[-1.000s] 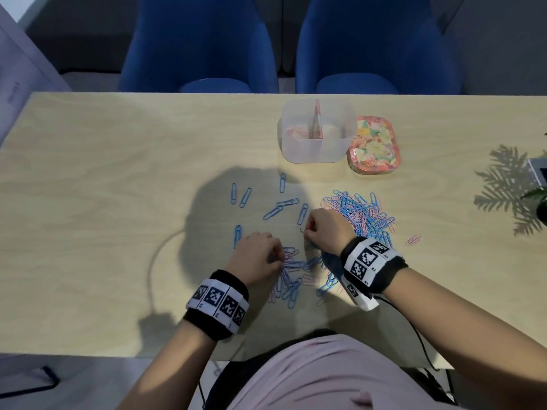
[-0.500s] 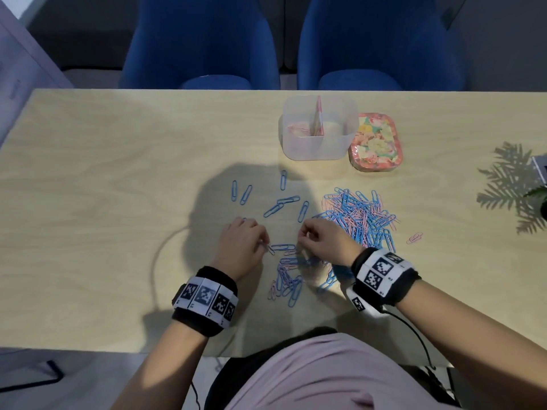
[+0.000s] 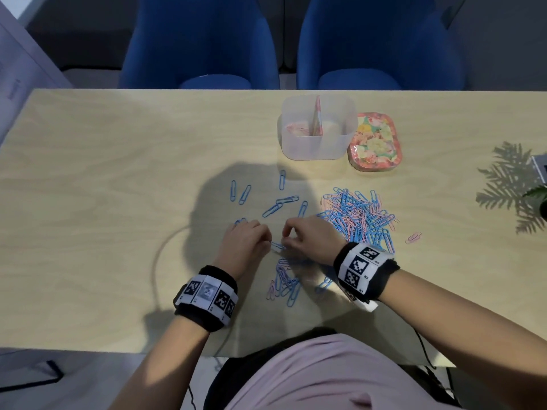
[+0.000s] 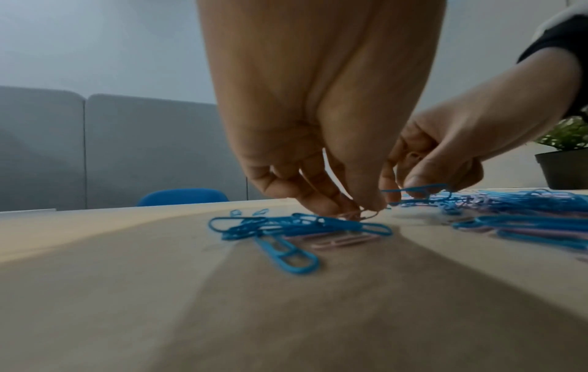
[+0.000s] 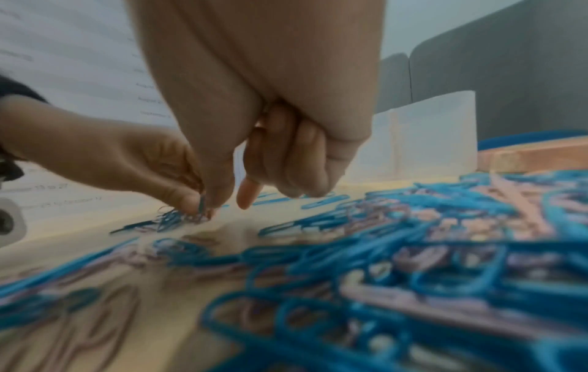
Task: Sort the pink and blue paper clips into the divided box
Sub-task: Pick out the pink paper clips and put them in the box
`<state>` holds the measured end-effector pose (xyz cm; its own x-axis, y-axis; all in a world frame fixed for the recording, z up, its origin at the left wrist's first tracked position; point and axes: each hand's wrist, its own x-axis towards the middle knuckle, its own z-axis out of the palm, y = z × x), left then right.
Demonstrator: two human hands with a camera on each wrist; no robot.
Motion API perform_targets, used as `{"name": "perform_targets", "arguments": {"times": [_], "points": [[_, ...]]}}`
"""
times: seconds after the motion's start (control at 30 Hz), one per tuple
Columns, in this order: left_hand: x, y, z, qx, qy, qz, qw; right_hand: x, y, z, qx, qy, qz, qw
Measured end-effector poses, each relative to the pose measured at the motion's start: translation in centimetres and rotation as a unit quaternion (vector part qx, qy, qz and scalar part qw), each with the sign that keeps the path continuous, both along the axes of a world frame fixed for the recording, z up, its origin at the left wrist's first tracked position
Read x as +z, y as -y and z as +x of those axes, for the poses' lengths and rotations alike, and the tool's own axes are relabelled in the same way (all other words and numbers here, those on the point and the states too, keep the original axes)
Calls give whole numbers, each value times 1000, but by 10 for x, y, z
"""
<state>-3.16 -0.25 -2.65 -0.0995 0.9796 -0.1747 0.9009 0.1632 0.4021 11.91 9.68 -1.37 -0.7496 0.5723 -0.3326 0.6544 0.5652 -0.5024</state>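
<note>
Wire loops coated in pink and blue lie heaped in the main pile [image 3: 359, 216] on the pale wood-grain surface [image 3: 103, 179], just nearer us and to the right of the divided box [image 3: 318, 143], a frosted translucent tub with rounded corners and an upright divider. From the head view we see pink clips already in its left compartment, and a glossy floral tin [image 3: 375, 142] touching its right wall. Nearer us than the box, our left hand [image 3: 245, 244] and right hand [image 3: 310, 239] meet fingertip to fingertip over a smaller scatter [image 3: 285, 284]. The left wrist view shows what the head view hides: the left hand's thumb and fingers pinching a thin pink clip [image 4: 356, 214] at the surface. The right wrist view shows the right hand's thumb and forefinger closed on a blue clip [image 5: 201, 204], its other fingers curled.
</note>
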Motion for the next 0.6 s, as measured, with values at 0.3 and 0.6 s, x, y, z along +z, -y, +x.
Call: {"name": "perform_targets", "arguments": {"times": [0.3,0.6], "points": [[3,-7,-10,34,91,33,995,2,0,-14,22,17,-1,1000],[7,1,-21,20,29,-44,998,7,-29,-6,-131,-4,15,991]]}}
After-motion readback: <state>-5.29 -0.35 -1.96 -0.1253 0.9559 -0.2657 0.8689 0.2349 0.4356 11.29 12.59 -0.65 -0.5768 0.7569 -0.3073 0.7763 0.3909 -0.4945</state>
